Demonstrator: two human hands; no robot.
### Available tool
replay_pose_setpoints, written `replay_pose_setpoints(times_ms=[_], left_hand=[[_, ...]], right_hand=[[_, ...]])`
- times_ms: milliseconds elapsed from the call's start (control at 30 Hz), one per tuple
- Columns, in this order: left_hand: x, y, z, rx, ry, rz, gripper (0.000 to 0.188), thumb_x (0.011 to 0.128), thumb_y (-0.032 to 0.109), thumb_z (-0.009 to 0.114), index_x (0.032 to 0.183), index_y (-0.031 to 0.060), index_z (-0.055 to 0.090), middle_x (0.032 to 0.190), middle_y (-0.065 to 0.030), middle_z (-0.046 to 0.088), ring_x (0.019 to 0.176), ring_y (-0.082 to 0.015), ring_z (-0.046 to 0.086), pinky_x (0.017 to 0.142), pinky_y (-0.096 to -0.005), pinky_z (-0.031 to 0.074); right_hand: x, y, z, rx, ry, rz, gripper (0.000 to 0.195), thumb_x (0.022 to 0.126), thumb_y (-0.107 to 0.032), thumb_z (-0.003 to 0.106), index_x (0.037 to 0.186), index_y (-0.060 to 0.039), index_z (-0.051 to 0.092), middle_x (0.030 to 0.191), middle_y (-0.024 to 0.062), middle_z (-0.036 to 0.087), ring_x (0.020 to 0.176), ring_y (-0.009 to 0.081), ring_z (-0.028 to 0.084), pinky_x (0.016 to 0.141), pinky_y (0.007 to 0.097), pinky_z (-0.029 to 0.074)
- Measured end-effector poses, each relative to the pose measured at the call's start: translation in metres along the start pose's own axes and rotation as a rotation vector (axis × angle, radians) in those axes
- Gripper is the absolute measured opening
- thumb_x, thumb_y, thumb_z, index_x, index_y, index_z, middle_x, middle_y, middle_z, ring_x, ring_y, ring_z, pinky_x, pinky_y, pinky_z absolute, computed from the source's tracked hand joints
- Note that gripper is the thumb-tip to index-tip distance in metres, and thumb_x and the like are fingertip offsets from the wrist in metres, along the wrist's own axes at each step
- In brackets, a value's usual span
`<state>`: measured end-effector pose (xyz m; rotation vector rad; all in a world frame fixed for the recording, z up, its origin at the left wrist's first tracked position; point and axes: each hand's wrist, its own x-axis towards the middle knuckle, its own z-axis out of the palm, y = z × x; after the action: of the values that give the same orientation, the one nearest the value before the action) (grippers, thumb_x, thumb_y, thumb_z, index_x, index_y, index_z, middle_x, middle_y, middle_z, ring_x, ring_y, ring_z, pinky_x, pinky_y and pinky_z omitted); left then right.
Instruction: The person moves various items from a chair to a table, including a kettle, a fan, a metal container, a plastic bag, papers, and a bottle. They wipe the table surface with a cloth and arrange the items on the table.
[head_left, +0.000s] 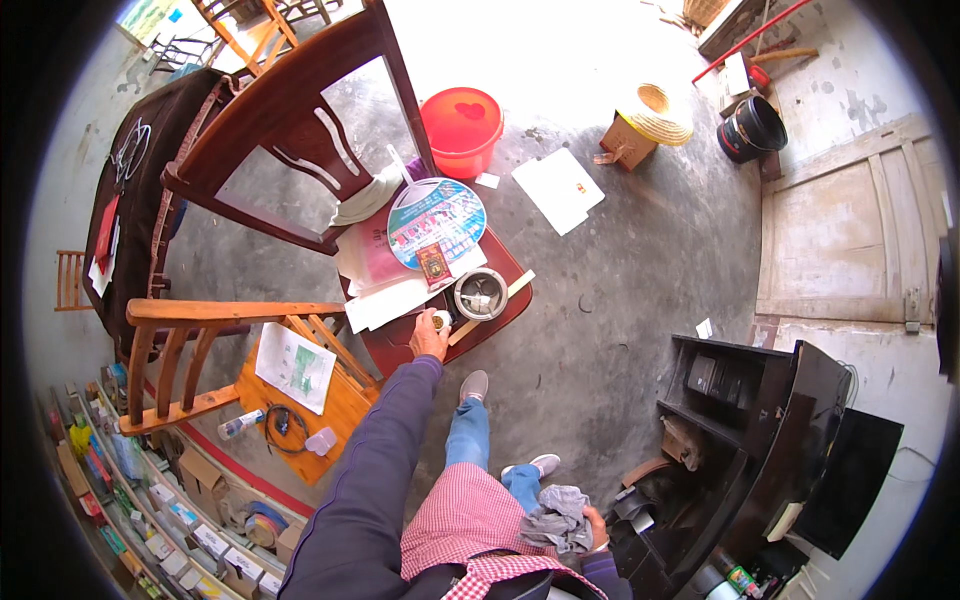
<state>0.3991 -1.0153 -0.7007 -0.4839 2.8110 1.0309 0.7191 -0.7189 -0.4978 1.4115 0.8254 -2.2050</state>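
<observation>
My left hand (428, 341) reaches to the seat of a dark red wooden chair (491, 247) and grips a small white round container (442, 321) with yellowish-brown contents. Just right of it stands a round metal ashtray (481, 294). A dark red patterned packet (433, 265) lies above, over a round printed hand fan (439, 217) and white papers (390, 300). A pale flat strip (520, 283) sticks out from under the ashtray. Low at my right side, my right hand (596, 527) holds a crumpled grey cloth (559, 519).
A lighter wooden chair (225, 310) stands left, bearing a printed sheet (297, 366) and a coiled cable (286, 427). Beyond the seat are a red bucket (463, 131), floor papers (559, 191) and a carton with a straw hat (660, 120). A black cabinet (757, 405) stands right; stocked shelves (172, 517) lie lower left.
</observation>
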Motion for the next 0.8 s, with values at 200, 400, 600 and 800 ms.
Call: replay_pose_setpoints(times_ms=[200,400,600,800], left_hand=[[-0.031,0.023,-0.043,-0.11,0.008,0.2,0.045,0.07,0.014,0.07,0.109,0.008,0.051,0.107,-0.0121,0.054,0.096,-0.0311,0.055,0.081,-0.0367,0.046],[-0.127,0.131,-0.084,-0.105,-0.268,0.542,0.045,0.066,0.013,0.072,0.106,0.0051,0.053,0.099,-0.0132,0.056,0.092,-0.0307,0.056,0.078,-0.0358,0.046],[-0.244,0.251,-0.068,-0.313,-0.563,0.871,0.034,0.062,0.004,0.064,0.095,0.0016,0.057,0.089,-0.0144,0.058,0.08,-0.0323,0.059,0.07,-0.0349,0.048],[-0.34,0.325,-0.042,-0.099,-0.775,1.047,0.032,0.062,0.003,0.067,0.092,0.0009,0.056,0.084,-0.0143,0.057,0.074,-0.031,0.058,0.063,-0.0353,0.047]], right_hand=[[0.012,-0.018,0.023,0.148,-0.161,-0.04,0.052,0.081,-0.031,0.05,0.122,0.0008,0.046,0.117,0.0121,0.054,0.103,0.0235,0.054,0.092,0.0355,0.041],[0.007,-0.069,0.072,-0.231,-0.044,-0.706,0.031,0.077,-0.017,0.059,0.103,-0.0005,0.058,0.095,0.0041,0.06,0.084,0.011,0.054,0.076,0.0255,0.044],[-0.007,-0.088,0.064,-0.811,0.323,-1.488,0.029,0.073,-0.02,0.061,0.096,-0.0017,0.061,0.108,0.0145,0.052,0.098,0.0291,0.051,0.086,0.0364,0.041],[-0.011,-0.1,-0.045,-0.48,0.497,-1.087,0.026,0.077,-0.023,0.058,0.092,-0.0019,0.061,0.089,0.0192,0.061,0.087,0.0345,0.058,0.076,0.0396,0.046]])
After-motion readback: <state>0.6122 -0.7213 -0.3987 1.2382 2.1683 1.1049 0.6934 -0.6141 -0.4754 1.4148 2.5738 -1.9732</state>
